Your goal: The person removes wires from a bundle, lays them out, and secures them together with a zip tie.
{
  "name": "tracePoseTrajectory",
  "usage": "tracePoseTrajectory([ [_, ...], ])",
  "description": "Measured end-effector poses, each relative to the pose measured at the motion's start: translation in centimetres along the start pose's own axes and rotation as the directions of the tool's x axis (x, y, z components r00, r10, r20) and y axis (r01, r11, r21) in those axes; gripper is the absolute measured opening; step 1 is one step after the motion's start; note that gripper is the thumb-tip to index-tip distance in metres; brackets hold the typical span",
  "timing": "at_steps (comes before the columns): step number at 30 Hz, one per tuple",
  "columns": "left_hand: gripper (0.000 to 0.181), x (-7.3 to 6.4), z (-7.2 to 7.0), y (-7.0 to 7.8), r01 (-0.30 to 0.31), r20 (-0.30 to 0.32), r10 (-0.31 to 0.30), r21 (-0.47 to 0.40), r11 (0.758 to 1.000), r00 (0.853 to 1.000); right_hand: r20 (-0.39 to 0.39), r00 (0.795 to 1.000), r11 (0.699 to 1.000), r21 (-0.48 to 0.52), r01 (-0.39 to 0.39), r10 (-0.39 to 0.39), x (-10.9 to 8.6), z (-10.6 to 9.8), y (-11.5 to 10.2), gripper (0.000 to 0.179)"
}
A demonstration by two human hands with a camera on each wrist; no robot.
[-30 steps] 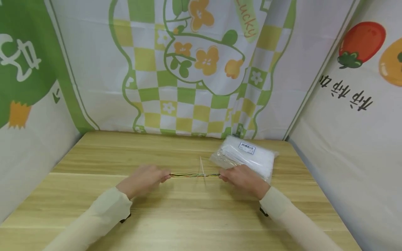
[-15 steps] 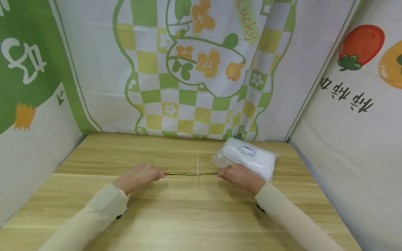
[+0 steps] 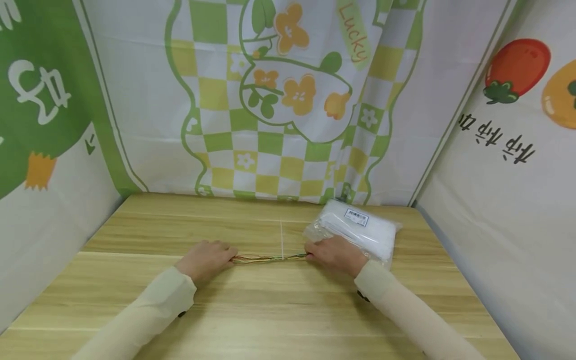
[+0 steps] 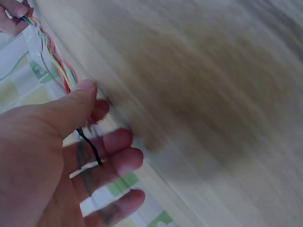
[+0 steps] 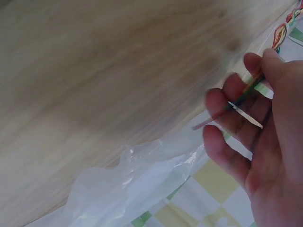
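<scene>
A thin bundle of red, yellow, green and black wires (image 3: 263, 259) runs from side to side between my hands, low over the wooden table. My left hand (image 3: 207, 260) pinches its left end between thumb and index finger; in the left wrist view the other fingers lie spread below, and a black wire (image 4: 90, 144) trails across them. At the other end, my right hand (image 3: 337, 256) pinches the wires, whose loose ends (image 5: 236, 101) poke out past its fingers. A white cable tie (image 3: 282, 240) sits near the bundle's middle, its long tail pointing away toward the back.
Behind my right hand lies a clear plastic bag (image 3: 366, 232) with white contents and a barcode label (image 3: 356, 217). A printed cloth curtain (image 3: 288, 150) closes off the table's back edge, and cloth walls stand at both sides.
Both hands have come down with the wire bundle, and the left has moved back a little to the right. The wires now look slacker and more spread near the left hand.
</scene>
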State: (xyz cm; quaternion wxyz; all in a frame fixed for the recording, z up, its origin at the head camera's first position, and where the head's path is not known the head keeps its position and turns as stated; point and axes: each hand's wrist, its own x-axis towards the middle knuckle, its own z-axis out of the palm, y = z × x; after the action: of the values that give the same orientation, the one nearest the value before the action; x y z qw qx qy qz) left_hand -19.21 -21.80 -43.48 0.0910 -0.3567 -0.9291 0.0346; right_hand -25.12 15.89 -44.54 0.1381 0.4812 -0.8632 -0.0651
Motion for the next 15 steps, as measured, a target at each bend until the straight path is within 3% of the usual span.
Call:
tracePoseTrajectory([
  [8,0.026,0.4,-0.8,0.5,0.086,0.063,-0.086,-0.001,0.996,0.994,0.044,0.995,0.994,-0.062,-0.090,0.093,0.6,-0.3,-0.3,0.021],
  [11,0.028,0.2,-0.7,0.6,0.124,0.088,-0.119,-0.057,0.991,0.989,0.014,0.994,0.992,-0.071,-0.105,0.106,0.5,-0.9,-0.6,0.021],
  [15,0.046,-0.3,-0.9,0.9,0.199,0.136,-0.176,-0.180,0.963,0.975,-0.061,0.988,0.985,-0.085,-0.149,0.144,0.1,-1.8,-1.2,0.021],
])
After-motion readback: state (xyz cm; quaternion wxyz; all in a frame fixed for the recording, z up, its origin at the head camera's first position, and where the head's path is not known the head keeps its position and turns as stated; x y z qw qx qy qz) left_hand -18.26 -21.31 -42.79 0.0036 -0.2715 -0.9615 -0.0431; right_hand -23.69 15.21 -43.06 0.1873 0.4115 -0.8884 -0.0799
